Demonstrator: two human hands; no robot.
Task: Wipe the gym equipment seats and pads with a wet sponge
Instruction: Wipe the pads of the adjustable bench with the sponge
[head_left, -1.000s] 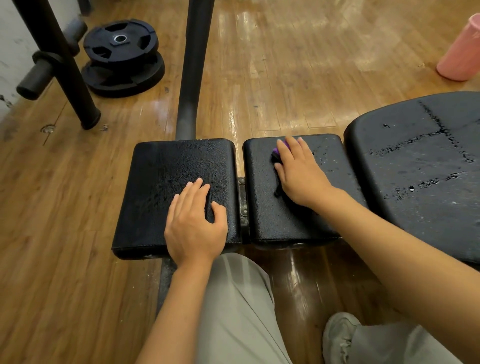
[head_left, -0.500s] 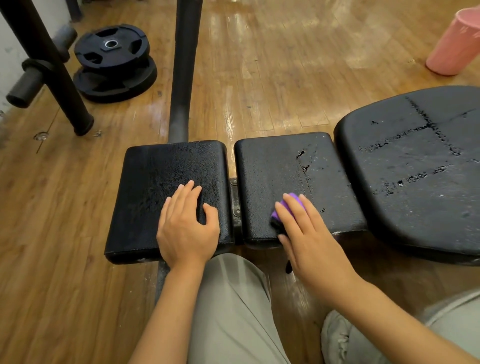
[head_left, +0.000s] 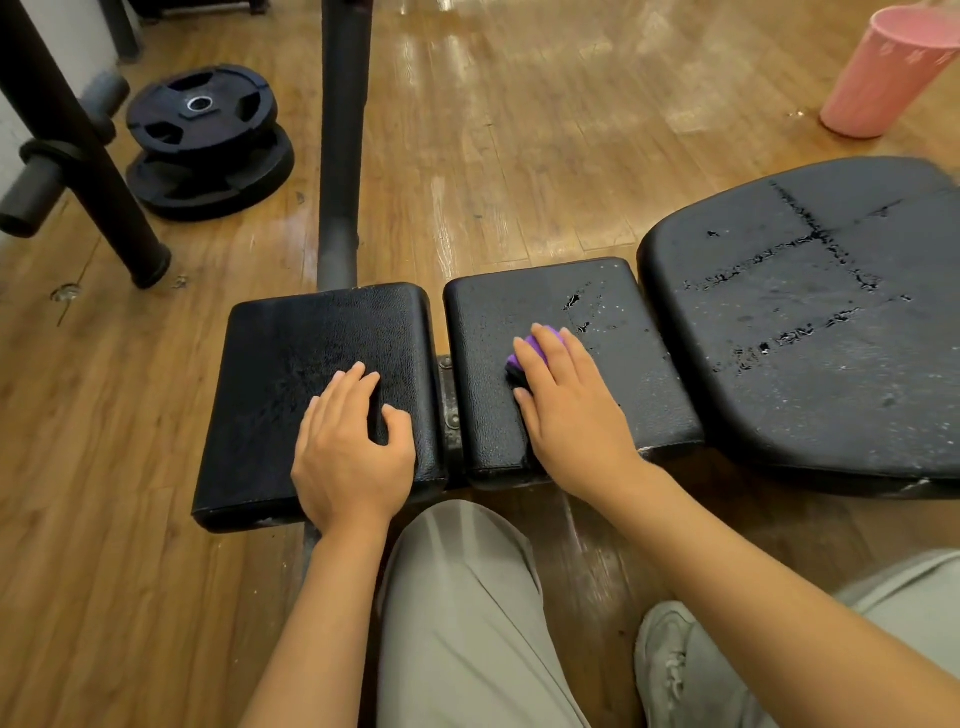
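Observation:
Three black pads lie side by side on the bench. My left hand (head_left: 349, 447) rests flat on the near part of the left pad (head_left: 291, 364), fingers apart, holding nothing. My right hand (head_left: 569, 410) presses a purple sponge (head_left: 535, 347) onto the middle pad (head_left: 613, 332), near its left half; only the sponge's far end shows past my fingers. The large cracked seat pad (head_left: 810, 322) lies to the right, speckled with wet spots.
Two stacked black weight plates (head_left: 208, 140) lie on the wooden floor at the far left beside slanted black frame tubes (head_left: 88, 171). A black upright post (head_left: 340, 145) rises behind the left pad. A pink bucket (head_left: 883, 73) stands far right. My grey-trousered knees are below.
My right hand slid the sponge from the pad's far edge to its near edge, then back up to the middle. My left hand stayed on the left pad.

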